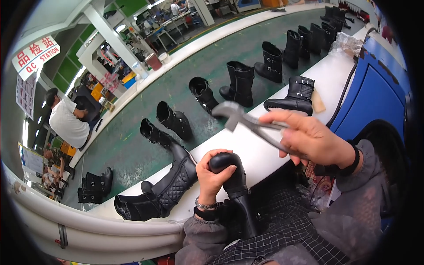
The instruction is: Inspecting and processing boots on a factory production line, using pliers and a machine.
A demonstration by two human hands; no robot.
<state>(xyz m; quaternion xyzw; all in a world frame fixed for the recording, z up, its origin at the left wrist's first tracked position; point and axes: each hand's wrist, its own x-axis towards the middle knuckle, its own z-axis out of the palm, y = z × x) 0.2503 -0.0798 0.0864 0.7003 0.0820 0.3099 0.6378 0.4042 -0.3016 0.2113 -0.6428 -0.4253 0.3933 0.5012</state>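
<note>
Left hand point(212, 172) steadies boot point(233, 181); right hand point(312, 137) holds pincers point(247, 122) (raised).

White rectangular sign point(36, 54), red lettering, hangs upper left; paper notice sheets point(25, 93) pinned just beneath it.

boot: black glossy leather boot point(234, 185), toe end up, gripped round the toe, shaft running down into the lap
boot detail: strap band across the ankle part
pliers: grey metal lasting pliers point(247, 121), jaws pointing left, raised above the boot, apart from it, handles enclosed in the fist
</note>
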